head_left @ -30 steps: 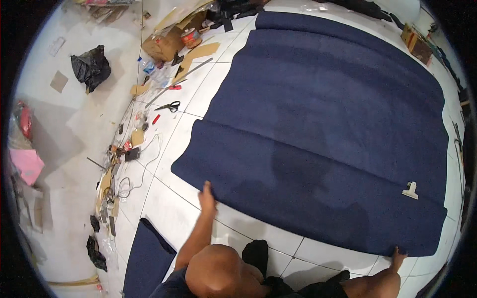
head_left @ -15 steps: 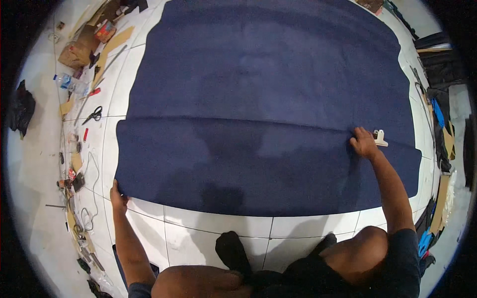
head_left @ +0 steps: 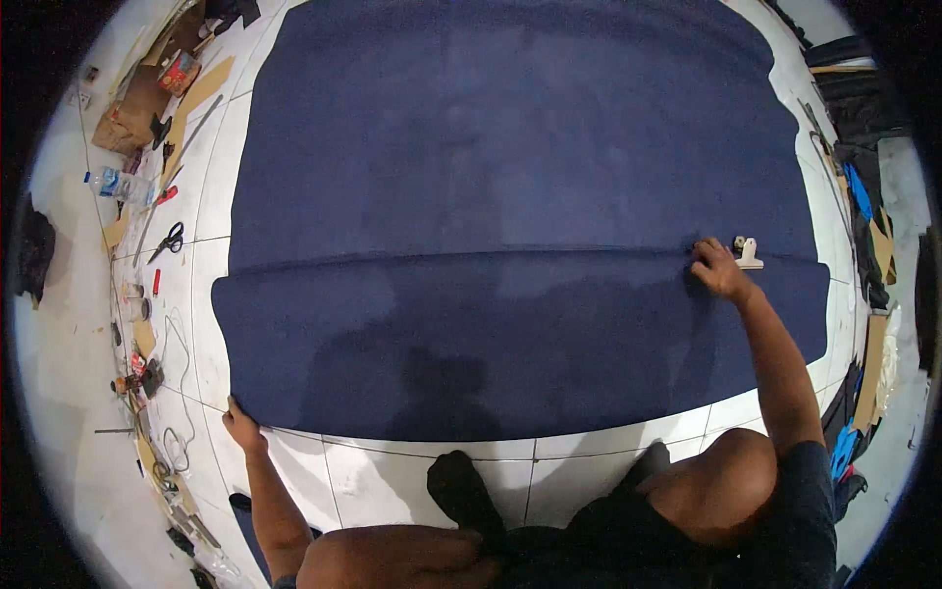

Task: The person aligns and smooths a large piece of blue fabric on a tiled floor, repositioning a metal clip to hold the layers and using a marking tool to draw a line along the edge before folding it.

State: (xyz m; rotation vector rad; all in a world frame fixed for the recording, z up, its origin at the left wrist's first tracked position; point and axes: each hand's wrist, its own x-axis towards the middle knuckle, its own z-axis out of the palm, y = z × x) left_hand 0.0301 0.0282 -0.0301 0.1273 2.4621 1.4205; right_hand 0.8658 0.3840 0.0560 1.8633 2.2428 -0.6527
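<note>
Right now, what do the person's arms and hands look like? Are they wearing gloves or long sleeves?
No gloves: the left hand and the right hand are both bare, with no rings, watch or bands that I can see. Both forearms are bare too. A short dark sleeve covers only the upper right arm.

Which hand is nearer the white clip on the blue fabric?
Right. The right hand rests just left of the white clip; the left hand is far off at the blue fabric's near-left corner.

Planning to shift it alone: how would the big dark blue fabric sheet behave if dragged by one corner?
The dark blue fabric sheet would probably flop and bunch: a fold line already crosses it. It likely slides easily on the smooth white tiled floor. Its spread suggests awkward bulk.
</note>
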